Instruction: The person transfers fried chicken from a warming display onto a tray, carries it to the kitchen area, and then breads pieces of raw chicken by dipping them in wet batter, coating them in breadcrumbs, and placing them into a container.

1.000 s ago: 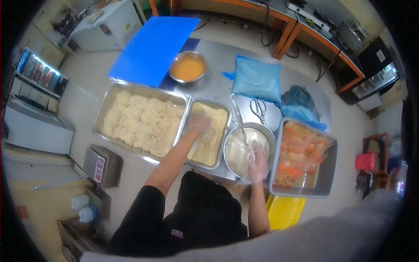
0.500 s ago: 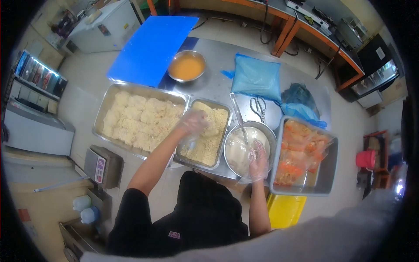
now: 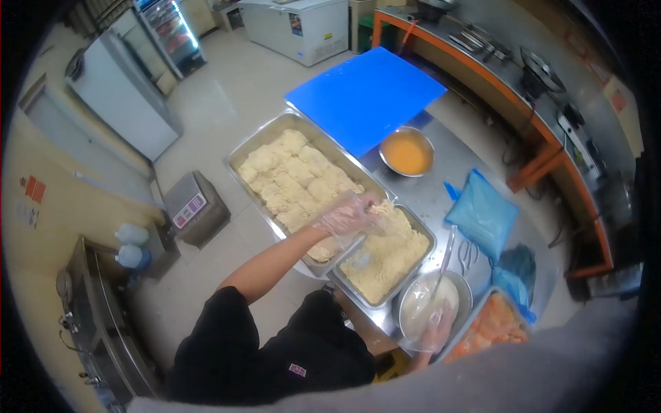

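Note:
My left hand (image 3: 348,216), in a clear plastic glove, is over the shared edge of the large metal tray (image 3: 256,201) and the smaller crumb tray (image 3: 387,296). Its fingers are curled at the upper end of the pale crumbs (image 3: 392,251); what they hold is hidden. Rows of crumb-coated pieces (image 3: 292,172) fill much of the large tray. Also gloved, my right hand (image 3: 435,330) is in the metal bowl (image 3: 466,297) of white batter, its fingertips partly hidden. A metal utensil (image 3: 446,255) leans in this bowl.
Beyond the trays are a blue board (image 3: 365,96) and a bowl of orange liquid (image 3: 406,153). A blue bag (image 3: 482,212), scissors (image 3: 468,256) and a bin of orange pieces (image 3: 492,323) are at the right. A scale (image 3: 196,210) stands at the left.
The view has swung left, shifting the table rightward in the picture. My left hand has moved from over the crumbs to the edge by the large tray. My right hand remains at the batter bowl.

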A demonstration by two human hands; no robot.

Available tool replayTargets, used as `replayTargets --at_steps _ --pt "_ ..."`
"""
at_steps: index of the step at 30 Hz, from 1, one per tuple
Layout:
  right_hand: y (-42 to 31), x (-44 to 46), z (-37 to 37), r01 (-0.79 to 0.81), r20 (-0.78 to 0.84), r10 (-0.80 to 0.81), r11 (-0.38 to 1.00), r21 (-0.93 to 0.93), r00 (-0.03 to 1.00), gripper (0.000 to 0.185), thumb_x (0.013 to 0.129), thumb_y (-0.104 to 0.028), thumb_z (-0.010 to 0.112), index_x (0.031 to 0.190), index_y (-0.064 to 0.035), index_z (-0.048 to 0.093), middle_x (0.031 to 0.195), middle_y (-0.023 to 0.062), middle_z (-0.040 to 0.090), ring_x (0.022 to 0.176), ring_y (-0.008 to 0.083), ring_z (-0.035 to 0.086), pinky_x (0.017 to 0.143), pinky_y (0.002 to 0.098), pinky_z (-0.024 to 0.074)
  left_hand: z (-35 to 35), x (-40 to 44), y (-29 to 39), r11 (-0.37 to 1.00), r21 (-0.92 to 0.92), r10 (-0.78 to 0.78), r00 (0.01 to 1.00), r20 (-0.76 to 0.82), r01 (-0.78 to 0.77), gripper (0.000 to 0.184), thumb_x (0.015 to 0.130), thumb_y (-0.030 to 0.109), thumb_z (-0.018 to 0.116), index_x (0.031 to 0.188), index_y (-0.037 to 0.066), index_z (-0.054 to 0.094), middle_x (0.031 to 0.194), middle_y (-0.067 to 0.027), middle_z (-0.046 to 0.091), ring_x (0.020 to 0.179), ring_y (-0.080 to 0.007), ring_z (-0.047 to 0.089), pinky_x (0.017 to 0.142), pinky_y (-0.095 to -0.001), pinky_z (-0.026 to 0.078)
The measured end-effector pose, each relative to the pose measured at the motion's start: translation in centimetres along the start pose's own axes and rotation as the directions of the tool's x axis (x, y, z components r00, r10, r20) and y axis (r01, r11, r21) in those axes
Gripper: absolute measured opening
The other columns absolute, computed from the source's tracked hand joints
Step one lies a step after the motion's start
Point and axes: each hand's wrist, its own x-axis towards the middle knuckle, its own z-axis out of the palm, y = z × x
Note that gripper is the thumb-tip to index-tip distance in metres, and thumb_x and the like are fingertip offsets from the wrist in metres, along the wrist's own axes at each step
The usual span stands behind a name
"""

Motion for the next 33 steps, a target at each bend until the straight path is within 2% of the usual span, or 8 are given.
replayTargets --at_steps 7,12,15,23,27,28,32,33 --pt "-0.1 0.2 -0.2 -0.005 0.061 0.004 1.0 0.017 0.998 0.066 0.097 -0.045 0.054 0.139 0.0048 0.046 0.139 0.0228 0.05 0.126 0.0324 0.05 0.106 0.0403 0.0374 -14.4 1.1 -2.9 0.839 0.227 -0.483 0.869 -0.112 0.495 0.047 0.089 0.04 0.067 0.116 0.003 0.057 0.092 -0.0154 0.067 0.081 -0.0269 0.065 0.073 -0.0393 0.053" --pt "0.6 0.2 -0.3 -0.062 0.083 0.062 0.998 -0.009 0.995 0.066 0.097 -0.045 0.053 0.14 0.0047 0.043 0.139 0.022 0.049 0.126 0.0321 0.05 0.106 0.041 0.0381 -19.9 2.9 -19.9 0.69 0.685 0.025 0.938 -0.346 0.234 0.035 0.092 0.031 0.061 0.112 0.003 0.061 0.089 -0.0192 0.067 0.088 -0.0365 0.066 0.081 -0.0461 0.052" --pt "0.2 0.1 0.7 -0.134 -0.011 0.134 0.99 0.038 0.991 0.065 0.095 -0.044 0.055 0.136 0.0066 0.048 0.136 0.0234 0.053 0.126 0.0336 0.05 0.108 0.0424 0.0362 -19.5 4.1 -27.3 0.513 0.355 -0.537 0.615 -0.577 0.781 0.037 0.094 0.036 0.054 0.107 0.003 0.063 0.092 -0.021 0.067 0.088 -0.0376 0.066 0.081 -0.0476 0.051" --pt "-1.0 -1.2 -0.1 -0.183 -0.096 0.21 0.955 0.233 0.973 0.065 0.095 -0.041 0.057 0.137 0.0081 0.047 0.138 0.0227 0.052 0.128 0.0311 0.049 0.109 0.0414 0.0358 -17.3 4.8 -31.0 0.565 0.659 -0.291 0.867 -0.405 0.497 0.057 0.092 0.041 0.055 0.129 -0.003 0.05 0.133 -0.0275 0.052 0.12 -0.039 0.054 0.102 -0.0449 0.043" --pt "-5.1 -0.8 -0.3 -0.27 -0.173 0.258 0.961 -0.054 0.951 0.057 0.093 -0.035 0.057 0.134 0.0045 0.052 0.138 0.0196 0.053 0.129 0.0315 0.049 0.109 0.0412 0.0363 -14.4 4.6 -37.0 0.329 0.855 -0.1 0.915 -0.39 0.401 0.075 0.089 0.043 0.06 0.141 -0.008 0.039 0.144 -0.0257 0.043 0.136 -0.0389 0.039 0.115 -0.0517 0.028" --pt "-6.1 -0.1 -0.5 -0.278 -0.199 0.243 0.945 -0.171 0.949 0.054 0.091 -0.031 0.057 0.134 0.0026 0.054 0.138 0.018 0.054 0.129 0.0317 0.049 0.11 0.0414 0.0364 -14.7 4.2 -37.0 0.574 0.694 -0.225 0.899 -0.375 0.434 0.069 0.093 0.039 0.056 0.143 -0.005 0.038 0.144 -0.0253 0.044 0.132 -0.0379 0.042 0.114 -0.0496 0.03" --pt "-6.4 0.7 -3.0 -0.184 -0.192 0.112 0.89 -0.417 0.975 0.05 0.087 -0.021 0.059 0.132 -0.001 0.056 0.129 0.0171 0.06 0.121 0.0289 0.057 0.105 0.0394 0.0418 -17.0 4.4 -41.3 -0.298 0.914 -0.503 0.859 0.096 -0.276 0.059 0.103 0.033 0.041 0.147 -0.005 0.032 0.153 -0.0242 0.034 0.144 -0.0361 0.03 0.117 -0.0453 0.027" --pt "-6.8 0.8 -3.8 -0.254 -0.195 0.198 0.909 -0.331 0.961 0.048 0.086 -0.018 0.06 0.131 -0.001 0.057 0.127 0.017 0.061 0.117 0.0294 0.059 0.103 0.0394 0.0437 -16.7 4.8 -34.7 0.268 0.944 -0.265 0.957 -0.119 0.191 0.058 0.104 0.031 0.041 0.149 -0.004 0.029 0.154 -0.023 0.033 0.145 -0.034 0.028 0.117 -0.0439 0.028"
